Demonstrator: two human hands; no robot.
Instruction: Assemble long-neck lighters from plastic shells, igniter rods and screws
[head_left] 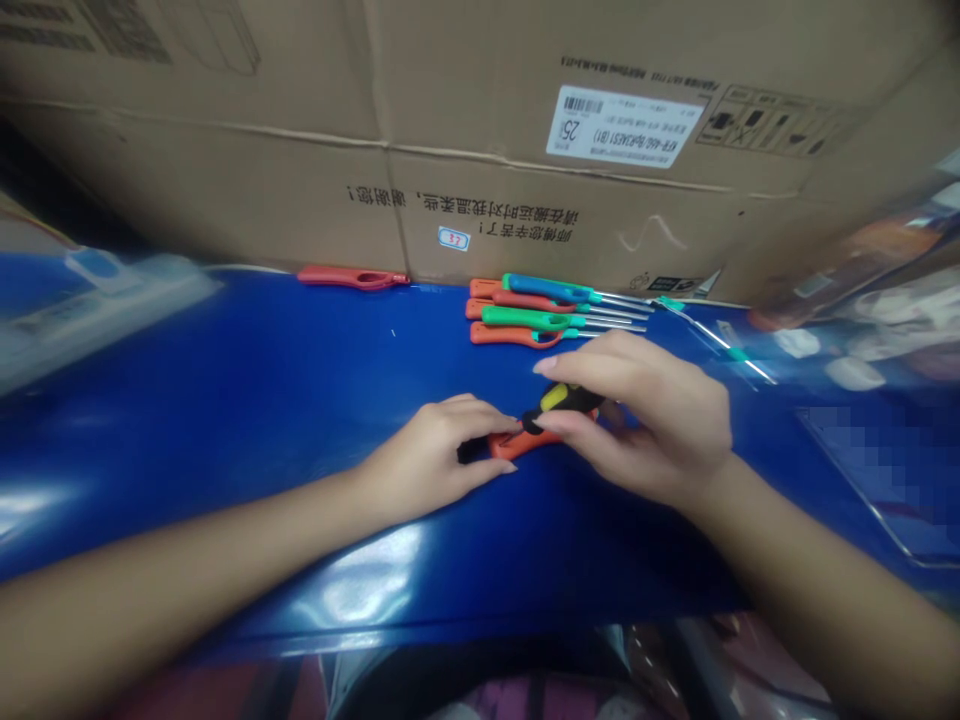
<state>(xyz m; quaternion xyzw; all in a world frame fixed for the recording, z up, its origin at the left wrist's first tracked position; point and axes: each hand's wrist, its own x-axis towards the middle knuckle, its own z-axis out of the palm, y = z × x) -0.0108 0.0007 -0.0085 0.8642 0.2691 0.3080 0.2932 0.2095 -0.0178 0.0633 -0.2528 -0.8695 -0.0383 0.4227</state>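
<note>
An orange lighter handle (508,444) lies on the blue table in front of me. My left hand (450,445) pinches its left end between thumb and fingers. In my right hand (645,410) is a black and yellow screwdriver (556,400), tilted so its tip meets the handle near my left fingertips. My right palm and fingers hide the handle's right part. Just beyond my hands lies a stack of long-necked lighters, among them a blue one (544,288), a green one (525,319) and an orange one (506,334), metal tubes pointing right.
A large cardboard box (300,180) walls off the back of the blue table (300,370). A red lighter handle (352,278) lies against it. Loose metal tubes (720,342) lie right of the stack. Plastic bags (885,290) sit at the right, and a pale translucent container (90,320) at the left.
</note>
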